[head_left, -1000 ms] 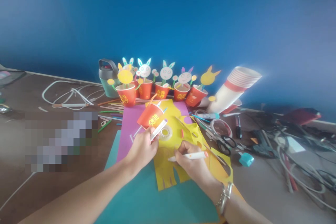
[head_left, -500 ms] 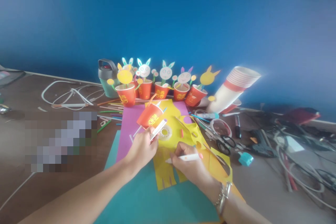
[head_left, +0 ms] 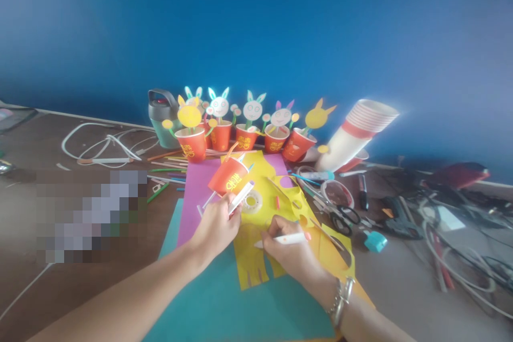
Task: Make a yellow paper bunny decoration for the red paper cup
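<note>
The head camera looks forward and down — close over the table (head_left: 401,288).

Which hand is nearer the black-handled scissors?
Right. The right hand, gripping a white marker, is left of the scissors, slightly toward the viewer; the left hand is farther left, by the tilted red cup.

Blue wall (head_left: 256,21) behind dark brown tabletop (head_left: 20,235).

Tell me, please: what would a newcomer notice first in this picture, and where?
Probably the red cups with eared paper faces come first, lined up before the blue wall. A tilted stack of white cups is at the row's right. In front, the right hand holds a white marker over yellow paper, the left hand a purple-ended pen.
</note>
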### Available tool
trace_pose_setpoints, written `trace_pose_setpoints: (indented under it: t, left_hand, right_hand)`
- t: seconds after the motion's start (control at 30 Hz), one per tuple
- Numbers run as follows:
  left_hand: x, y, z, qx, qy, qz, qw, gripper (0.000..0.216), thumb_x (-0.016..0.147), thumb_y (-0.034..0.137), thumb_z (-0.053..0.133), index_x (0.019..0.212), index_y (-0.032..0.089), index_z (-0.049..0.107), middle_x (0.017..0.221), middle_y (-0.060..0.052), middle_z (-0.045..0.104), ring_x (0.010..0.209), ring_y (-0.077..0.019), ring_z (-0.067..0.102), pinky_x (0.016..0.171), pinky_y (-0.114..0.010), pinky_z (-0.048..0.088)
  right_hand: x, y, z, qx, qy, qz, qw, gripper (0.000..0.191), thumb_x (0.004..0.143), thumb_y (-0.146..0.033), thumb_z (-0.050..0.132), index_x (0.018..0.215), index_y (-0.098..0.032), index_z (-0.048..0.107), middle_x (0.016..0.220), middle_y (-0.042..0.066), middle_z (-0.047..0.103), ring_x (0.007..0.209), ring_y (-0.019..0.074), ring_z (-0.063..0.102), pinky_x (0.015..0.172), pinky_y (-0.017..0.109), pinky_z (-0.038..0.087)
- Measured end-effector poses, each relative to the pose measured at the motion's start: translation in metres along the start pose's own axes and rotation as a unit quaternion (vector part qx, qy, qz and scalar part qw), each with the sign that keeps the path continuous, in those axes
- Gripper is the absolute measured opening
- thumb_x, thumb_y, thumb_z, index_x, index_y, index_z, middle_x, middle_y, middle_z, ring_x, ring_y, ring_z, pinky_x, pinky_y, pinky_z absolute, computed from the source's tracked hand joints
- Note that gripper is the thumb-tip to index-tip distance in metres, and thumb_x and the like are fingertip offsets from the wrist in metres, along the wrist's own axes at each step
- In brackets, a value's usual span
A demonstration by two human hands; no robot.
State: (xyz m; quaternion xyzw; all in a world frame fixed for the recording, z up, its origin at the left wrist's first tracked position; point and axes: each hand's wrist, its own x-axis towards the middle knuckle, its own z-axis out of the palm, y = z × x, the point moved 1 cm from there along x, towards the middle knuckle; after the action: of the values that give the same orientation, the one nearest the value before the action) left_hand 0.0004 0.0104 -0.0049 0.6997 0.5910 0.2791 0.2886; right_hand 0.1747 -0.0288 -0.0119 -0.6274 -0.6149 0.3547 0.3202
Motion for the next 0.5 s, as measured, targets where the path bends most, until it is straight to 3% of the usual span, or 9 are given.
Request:
trace_pose_setpoints:
  t: [0.5]
  left_hand:
    - [-0.0005,0.0011,-0.0002,-0.009,-0.005,-0.003,1.0,0.01,0.085,0.023,0.047,0.085,0.02,0.057,0.064,-0.002,0.065,0.057,-0.0191,0.063,0.053,-0.026,0.04]
  right_hand:
    - [-0.0002,0.0017,0.0013,-0.011,0.009,-0.003,1.0,0.027,0.069,-0.026,0.057,0.053,-0.023,0.035,0.046,-0.007,0.039,0.044,0.008,0.034,0.04,0.02,0.028]
